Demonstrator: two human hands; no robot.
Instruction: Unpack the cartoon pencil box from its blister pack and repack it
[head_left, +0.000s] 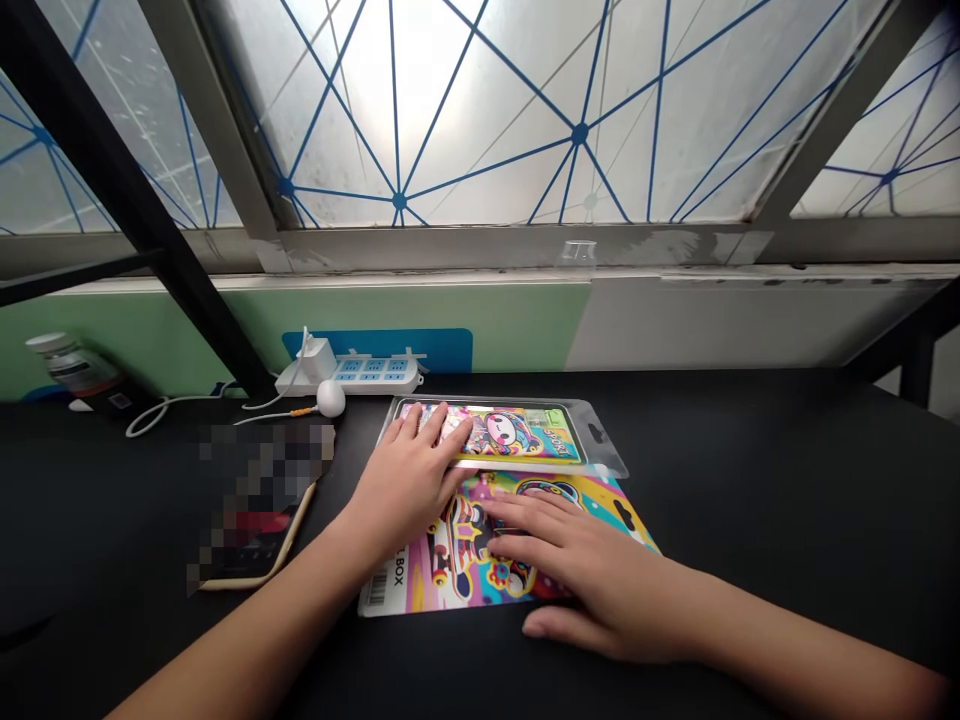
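Observation:
A clear plastic blister pack (525,432) with a colourful cartoon insert lies flat on the black table. My left hand (415,465) rests on its left end with the fingers spread. Just below, and partly under the pack's near edge, is a bright printed backing card (465,560) with a barcode and the word BOX at its left end. My right hand (589,565) lies flat across the card's right part, fingers stretched out and thumb off its near edge. Part of the card's print is hidden beneath both hands.
Left of the card lies a phone (259,545), partly pixelated. Behind it stand a white power strip (379,375) with a plugged-in charger (315,357), a white cable (191,400) and a bottle (86,370). A black frame bar (150,210) slants down at the left; a window (487,110) is behind.

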